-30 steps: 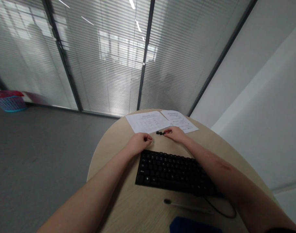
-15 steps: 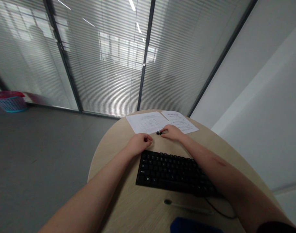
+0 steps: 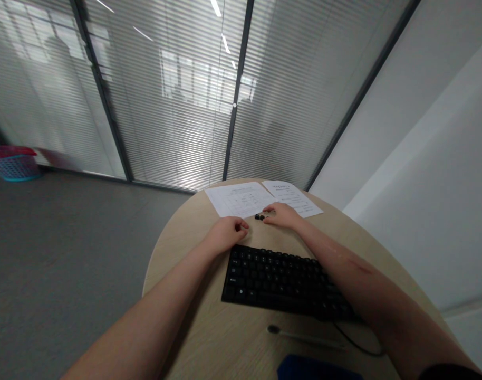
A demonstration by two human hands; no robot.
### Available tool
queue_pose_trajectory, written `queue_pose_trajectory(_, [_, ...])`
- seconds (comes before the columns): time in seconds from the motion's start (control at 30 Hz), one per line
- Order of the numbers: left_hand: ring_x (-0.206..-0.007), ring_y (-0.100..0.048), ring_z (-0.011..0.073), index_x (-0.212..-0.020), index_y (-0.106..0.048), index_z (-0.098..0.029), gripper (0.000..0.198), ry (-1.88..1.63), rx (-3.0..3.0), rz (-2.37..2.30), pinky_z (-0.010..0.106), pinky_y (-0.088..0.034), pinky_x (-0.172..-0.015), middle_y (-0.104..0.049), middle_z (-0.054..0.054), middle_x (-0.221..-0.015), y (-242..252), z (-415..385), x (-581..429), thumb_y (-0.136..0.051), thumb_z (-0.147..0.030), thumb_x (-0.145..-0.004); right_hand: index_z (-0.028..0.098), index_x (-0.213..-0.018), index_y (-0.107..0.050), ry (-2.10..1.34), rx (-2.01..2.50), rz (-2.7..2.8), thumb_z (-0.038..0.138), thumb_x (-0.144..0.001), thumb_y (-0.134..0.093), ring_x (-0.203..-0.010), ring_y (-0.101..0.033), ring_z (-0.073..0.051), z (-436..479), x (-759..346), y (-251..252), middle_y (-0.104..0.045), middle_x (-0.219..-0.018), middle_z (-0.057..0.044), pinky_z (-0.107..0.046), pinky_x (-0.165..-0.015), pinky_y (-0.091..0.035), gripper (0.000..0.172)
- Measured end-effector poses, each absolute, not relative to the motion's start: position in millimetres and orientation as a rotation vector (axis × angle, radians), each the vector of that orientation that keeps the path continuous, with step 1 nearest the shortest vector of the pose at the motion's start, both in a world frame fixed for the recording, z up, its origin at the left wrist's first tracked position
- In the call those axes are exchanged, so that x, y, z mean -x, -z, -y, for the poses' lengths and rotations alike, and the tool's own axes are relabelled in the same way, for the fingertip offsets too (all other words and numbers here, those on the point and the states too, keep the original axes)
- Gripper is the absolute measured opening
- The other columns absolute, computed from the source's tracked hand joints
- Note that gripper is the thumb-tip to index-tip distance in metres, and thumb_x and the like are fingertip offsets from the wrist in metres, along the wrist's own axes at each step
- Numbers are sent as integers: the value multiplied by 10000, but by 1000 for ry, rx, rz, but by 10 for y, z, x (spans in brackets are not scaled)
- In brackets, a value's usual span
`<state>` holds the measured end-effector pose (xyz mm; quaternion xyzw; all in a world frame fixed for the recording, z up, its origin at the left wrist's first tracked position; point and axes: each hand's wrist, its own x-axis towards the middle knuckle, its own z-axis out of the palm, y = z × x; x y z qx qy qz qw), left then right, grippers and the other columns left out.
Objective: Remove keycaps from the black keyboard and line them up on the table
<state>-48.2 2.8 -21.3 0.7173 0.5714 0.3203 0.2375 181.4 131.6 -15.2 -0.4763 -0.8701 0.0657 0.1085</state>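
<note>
A black keyboard (image 3: 280, 282) lies on a round wooden table (image 3: 177, 253). My left hand (image 3: 227, 232) rests curled in a loose fist on the table just beyond the keyboard's far left corner; whether anything is in it is hidden. My right hand (image 3: 282, 215) lies beyond the keyboard's far edge, its fingertips pinched at a few small black keycaps (image 3: 259, 217) lying on the table near the papers.
Two printed sheets (image 3: 241, 198) lie at the table's far edge. A thin pen-like tool (image 3: 304, 338) and a dark blue object (image 3: 316, 368) sit near me, with the keyboard cable (image 3: 359, 347). Glass walls with blinds stand behind; a basket (image 3: 11, 163) is on the floor far left.
My right hand shifted slightly left to the keycaps and back a little; the left hand stays put.
</note>
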Motion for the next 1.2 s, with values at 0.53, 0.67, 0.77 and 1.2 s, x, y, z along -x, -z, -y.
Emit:
queue_pose_trajectory(0.53, [-700, -624, 177, -936, -743, -179, 235, -866, -1968, -1573, 274, -433, -656, -708, 30, -781, 231, -44, 497, -616, -287, -771, 261, -900, -779, -289, 1510, 2552, 379, -740, -713, -896, -672, -235, -1311, -1899, 165, -759, -937, -28, -314, -790, -481, 210])
queue_pose_trajectory(0.67, [-698, -623, 178, -930, -742, -179, 232, -861, -1966, -1572, 275, -429, -650, -706, 32, -774, 232, -47, 496, -617, -293, -772, 252, -938, -773, -283, 1506, 2545, 393, -738, -721, -913, -670, -239, -1305, -1901, 165, -754, -978, -40, -322, -808, -481, 250])
queue_pose_trajectory(0.77, [-690, -617, 179, -927, -742, -177, 233, -851, -1972, -1578, 278, -425, -644, -699, 34, -764, 210, -35, 491, -616, -298, -774, 236, -1035, -752, -272, 1496, 2537, 400, -715, -747, -941, -663, -247, -1295, -1908, 139, -740, -1045, -58, -330, -836, -479, 360])
queue_pose_trajectory(1.2, [-682, -607, 185, -933, -741, -158, 246, -824, -1960, -1521, 309, -435, -663, -705, 57, -773, 221, -33, 477, -611, -284, -766, 183, -832, -688, -1167, 1097, 1576, 653, -922, -314, -517, -483, -138, -380, -2161, -237, -546, -591, -16, -307, -585, -512, 607])
